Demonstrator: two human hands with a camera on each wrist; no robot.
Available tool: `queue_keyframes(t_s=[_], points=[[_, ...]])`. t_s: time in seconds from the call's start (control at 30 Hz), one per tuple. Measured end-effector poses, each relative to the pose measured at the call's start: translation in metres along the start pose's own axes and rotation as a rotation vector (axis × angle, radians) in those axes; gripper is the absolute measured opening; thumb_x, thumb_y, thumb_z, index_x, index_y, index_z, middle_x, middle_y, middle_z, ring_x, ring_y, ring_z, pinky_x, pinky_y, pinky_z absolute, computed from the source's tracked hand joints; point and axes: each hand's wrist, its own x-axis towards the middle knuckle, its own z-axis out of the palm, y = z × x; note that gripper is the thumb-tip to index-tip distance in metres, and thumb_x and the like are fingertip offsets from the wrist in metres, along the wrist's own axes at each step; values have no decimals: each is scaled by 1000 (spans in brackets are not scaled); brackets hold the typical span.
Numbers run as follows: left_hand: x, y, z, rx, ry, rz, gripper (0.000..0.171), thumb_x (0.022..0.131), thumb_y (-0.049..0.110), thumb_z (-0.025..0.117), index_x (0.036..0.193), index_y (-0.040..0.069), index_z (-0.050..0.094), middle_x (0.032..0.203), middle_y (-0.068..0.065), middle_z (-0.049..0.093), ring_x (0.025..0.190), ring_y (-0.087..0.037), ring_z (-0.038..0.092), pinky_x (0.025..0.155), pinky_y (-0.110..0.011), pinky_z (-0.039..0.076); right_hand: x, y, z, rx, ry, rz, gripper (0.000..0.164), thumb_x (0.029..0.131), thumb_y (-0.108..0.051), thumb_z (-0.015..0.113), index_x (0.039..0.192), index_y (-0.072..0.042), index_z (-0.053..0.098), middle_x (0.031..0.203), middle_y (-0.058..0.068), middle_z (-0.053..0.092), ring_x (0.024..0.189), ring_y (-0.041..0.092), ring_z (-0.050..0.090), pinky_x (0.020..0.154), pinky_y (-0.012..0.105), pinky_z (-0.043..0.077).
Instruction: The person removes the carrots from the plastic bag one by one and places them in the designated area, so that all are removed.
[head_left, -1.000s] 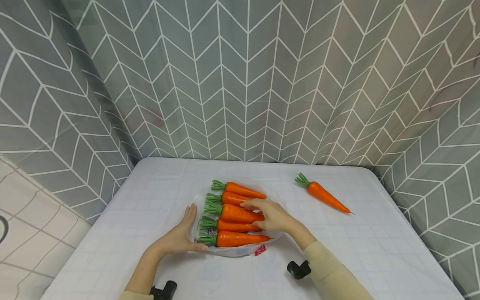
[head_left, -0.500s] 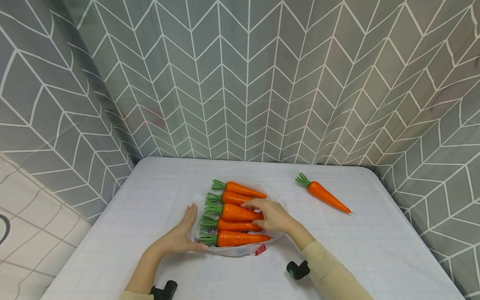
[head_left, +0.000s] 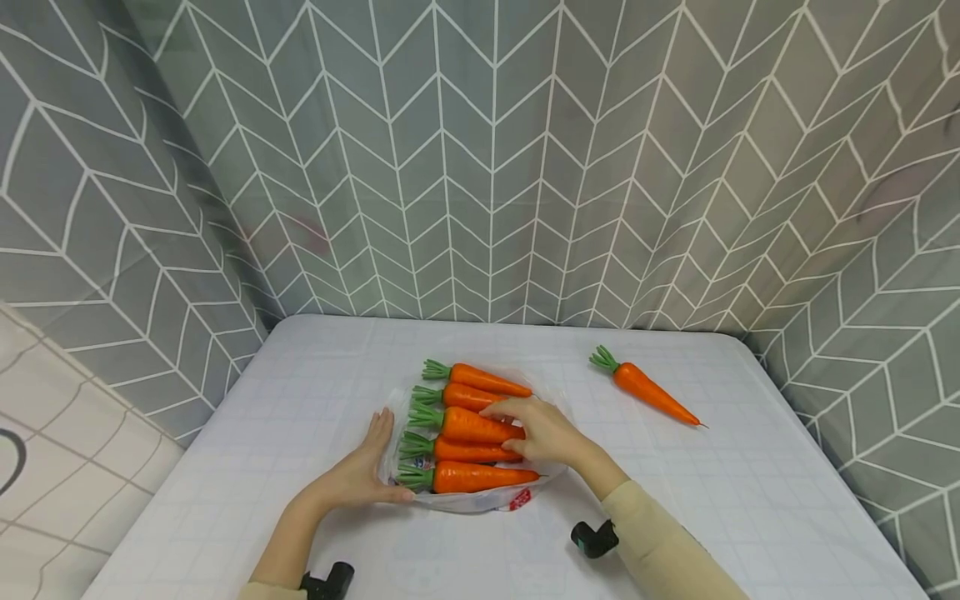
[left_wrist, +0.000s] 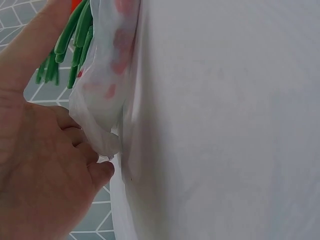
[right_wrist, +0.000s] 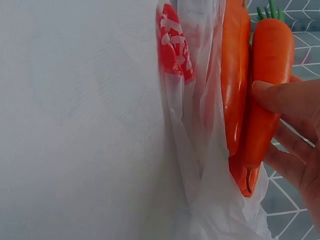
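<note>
Several orange carrots with green tops lie side by side on a thin white plastic bag (head_left: 480, 503) with red print. My right hand (head_left: 551, 433) reaches over them from the right and holds the middle carrot (head_left: 465, 425) near its tapered end. In the right wrist view the thumb lies on that carrot (right_wrist: 270, 65), with fingers behind it. My left hand (head_left: 348, 479) rests at the bag's left side by the green tops, fingers stretched out and thumb at the near corner. The left wrist view shows the bag's edge (left_wrist: 102, 115) against that hand's fingers.
One loose carrot (head_left: 652, 393) lies apart on the right of the table (head_left: 330, 358), which has a white cloth. Grey curtains (head_left: 465, 167) with white zigzag lines stand behind and at both sides. Black wrist cameras (head_left: 596, 540) sit near each forearm.
</note>
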Motion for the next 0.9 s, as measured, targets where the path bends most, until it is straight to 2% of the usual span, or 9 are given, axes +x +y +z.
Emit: queue_keyframes(t_s=[0.17, 0.33, 0.43, 0.73, 0.9], points=[[0, 1, 0, 1, 0, 0, 131, 67, 41, 87, 149, -11, -1, 156, -29, -9, 142, -44, -10, 112, -59, 7, -3, 2, -5, 107, 26, 1, 50, 80, -5, 77, 127, -14, 61, 117, -1, 65, 99, 15, 62, 84, 37, 54], [0, 1, -1, 9, 0, 1, 131, 67, 40, 87, 149, -11, -1, 156, -29, -9, 142, -44, -10, 112, -58, 7, -9, 0, -18, 198, 55, 3, 51, 81, -4, 76, 128, -12, 59, 118, 2, 65, 99, 17, 61, 79, 36, 56], [0, 2, -1, 9, -3, 2, 130, 68, 40, 87, 149, -10, -2, 156, -29, -10, 142, -44, -11, 112, -59, 7, -15, -1, -26, 204, 69, 5, 50, 82, -5, 74, 129, -13, 59, 116, 3, 66, 97, 17, 60, 75, 34, 56], [0, 3, -1, 18, 2, 5, 130, 68, 40, 86, 149, -11, -1, 156, -29, -9, 142, -44, -10, 112, -58, 7, -34, 2, -42, 200, 105, 60, 52, 82, -5, 75, 130, -15, 59, 116, 0, 65, 96, 16, 60, 75, 28, 56], [0, 3, -2, 23, 10, 4, 130, 67, 40, 87, 148, -12, -1, 155, -30, -8, 142, -45, -10, 112, -58, 7, -46, 6, -53, 200, 126, 80, 55, 82, -3, 75, 132, -17, 57, 112, -2, 65, 97, 16, 60, 75, 31, 56]])
